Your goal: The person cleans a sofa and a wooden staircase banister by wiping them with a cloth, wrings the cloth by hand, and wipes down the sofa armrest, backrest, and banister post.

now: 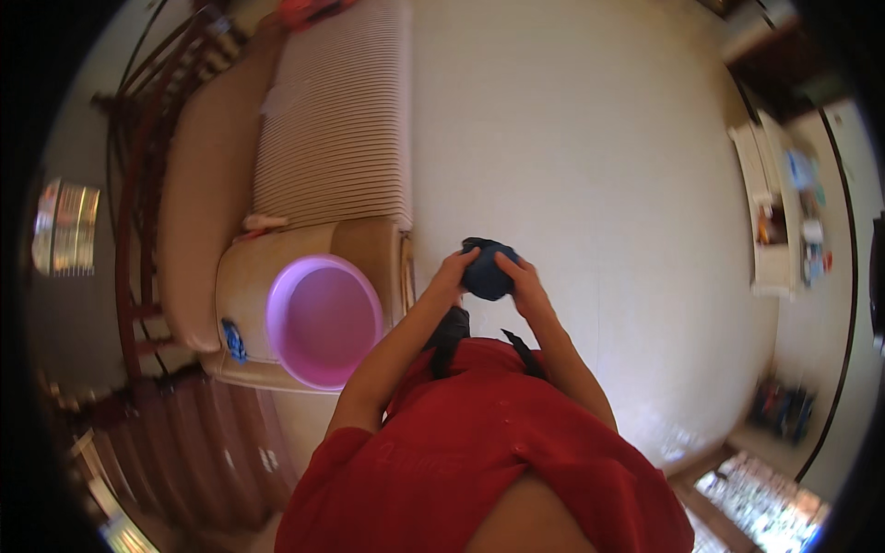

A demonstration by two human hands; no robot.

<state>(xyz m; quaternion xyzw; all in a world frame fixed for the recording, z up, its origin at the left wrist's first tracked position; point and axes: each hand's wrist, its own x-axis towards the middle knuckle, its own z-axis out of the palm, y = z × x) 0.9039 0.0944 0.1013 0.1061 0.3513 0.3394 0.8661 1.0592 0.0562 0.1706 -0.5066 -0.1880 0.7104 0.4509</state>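
A dark blue bundle of cloth (488, 275), rounded and compact, is held in front of my body. My left hand (458, 271) grips its left side, thumb on top. On the opposite side my right hand (518, 274) grips it the same way. The fingers beneath the bundle are mostly hidden. To my left, a pink-purple plastic basin (325, 321) stands on the end of a tan sofa seat (252, 269). No items can be made out inside the basin. A small blue patterned cloth item (234, 340) lies beside it on the sofa.
A striped cover (339, 124) lies over the farther sofa seat. Small pale and red items (263, 225) rest near its edge. Pale floor (588, 173) stretches ahead and right. A white shelf unit (767, 214) with various items stands by the right wall. Behind the sofa is a dark wooden railing (131, 242).
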